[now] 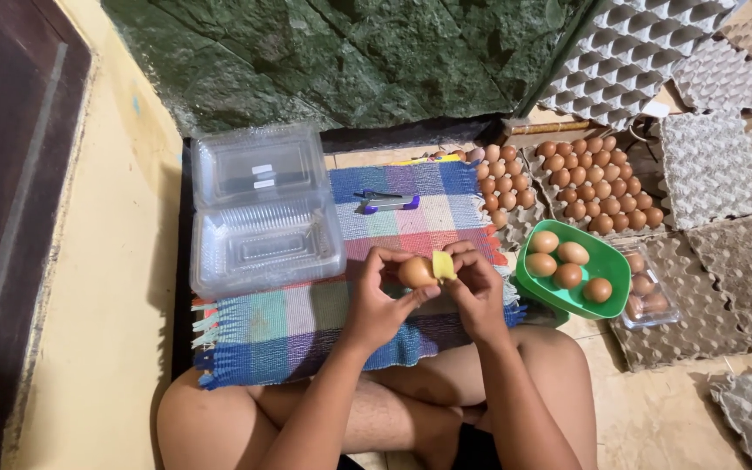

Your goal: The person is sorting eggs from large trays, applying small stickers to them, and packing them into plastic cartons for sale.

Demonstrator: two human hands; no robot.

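Note:
My left hand holds a brown egg between thumb and fingers above a checked woven cloth. My right hand presses a small yellow sponge piece against the egg's right side. Both hands meet in front of my crossed legs. An open clear plastic clamshell box lies to the left on the cloth, with nothing in it.
A green dish with several eggs sits at my right, beside a clear box of eggs. Two trays of brown eggs lie behind it. Grey cardboard egg trays cover the floor at right. A stapler rests on the cloth.

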